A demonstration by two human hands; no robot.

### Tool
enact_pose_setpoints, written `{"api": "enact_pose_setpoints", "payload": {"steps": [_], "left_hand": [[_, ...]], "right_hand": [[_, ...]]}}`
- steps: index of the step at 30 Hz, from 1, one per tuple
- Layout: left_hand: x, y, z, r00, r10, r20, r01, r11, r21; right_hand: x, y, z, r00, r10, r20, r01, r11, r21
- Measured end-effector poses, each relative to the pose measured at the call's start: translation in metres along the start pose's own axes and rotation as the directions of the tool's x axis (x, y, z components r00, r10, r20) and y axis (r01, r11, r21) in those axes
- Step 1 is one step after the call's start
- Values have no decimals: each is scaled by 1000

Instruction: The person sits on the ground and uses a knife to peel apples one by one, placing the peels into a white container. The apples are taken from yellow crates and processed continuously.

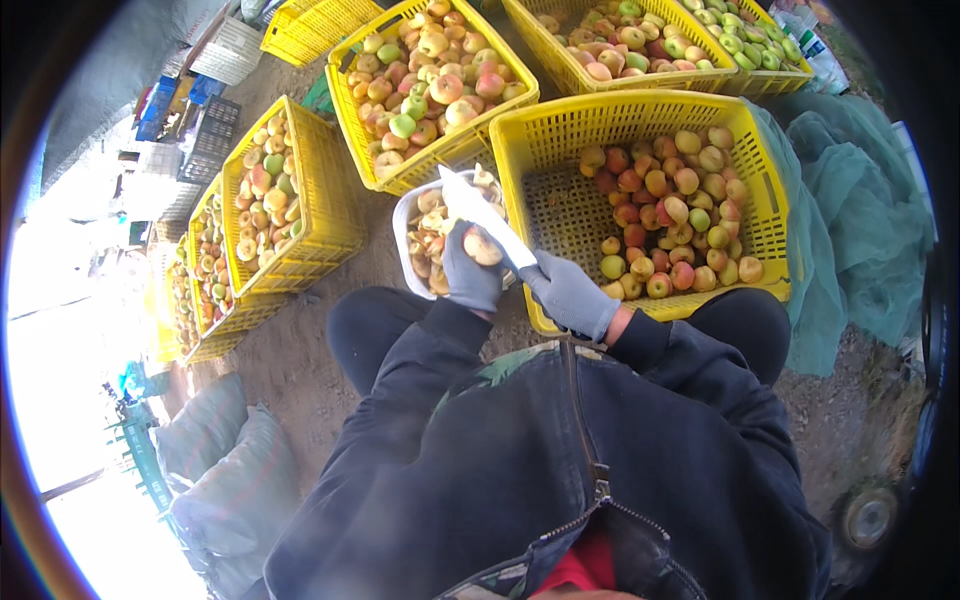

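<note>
My left hand (472, 274), in a grey knit glove, grips an apple (481, 247) whose pale side faces up. In my right hand (574, 292), also gloved, is the handle of a knife (484, 214) with a broad white-looking blade. The blade points up and left, passing just above the apple; whether they touch I cannot tell. Below both hands stands a white plastic tub (401, 225) holding brown and cream apple pieces (427, 244). On the right, a large yellow plastic crate (555, 206) holds red and yellow apples (679, 214), heaped toward its right side.
Another yellow crate (450, 161) full of apples stands beyond the tub, and more apple crates (322, 225) line the left. Green netting (862, 195) drapes over the large crate's right side. Stuffed sacks (240, 480) lie at lower left, and a small wheel (870, 517) sits at lower right.
</note>
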State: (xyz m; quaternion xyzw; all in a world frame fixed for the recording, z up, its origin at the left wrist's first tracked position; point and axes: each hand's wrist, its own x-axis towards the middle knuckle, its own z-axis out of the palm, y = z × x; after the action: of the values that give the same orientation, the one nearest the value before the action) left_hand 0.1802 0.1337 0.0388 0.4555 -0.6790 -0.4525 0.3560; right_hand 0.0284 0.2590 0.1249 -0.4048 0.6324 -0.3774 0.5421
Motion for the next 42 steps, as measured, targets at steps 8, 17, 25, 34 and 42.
{"api": "enact_pose_setpoints", "payload": {"steps": [8,17,25,34,42], "left_hand": [[12,3,0,886,-357,295,393,244,-886],[8,-30,6,959,-264,105,251,613,-749],[5,-16,3,941,-288,177,291,422,-859],[5,9,0,898,-345,273,407,418,-812],[12,-6,2,917,-373,144,311,440,-842]], "right_hand": [[10,-2,-8,999,21,24,-22,998,58],[10,-4,4,981,158,111,-183,947,266],[6,-10,2,948,244,203,-310,853,420],[3,-19,1,928,257,269,-369,735,569],[17,-6,-5,965,183,187,-255,819,513]]}}
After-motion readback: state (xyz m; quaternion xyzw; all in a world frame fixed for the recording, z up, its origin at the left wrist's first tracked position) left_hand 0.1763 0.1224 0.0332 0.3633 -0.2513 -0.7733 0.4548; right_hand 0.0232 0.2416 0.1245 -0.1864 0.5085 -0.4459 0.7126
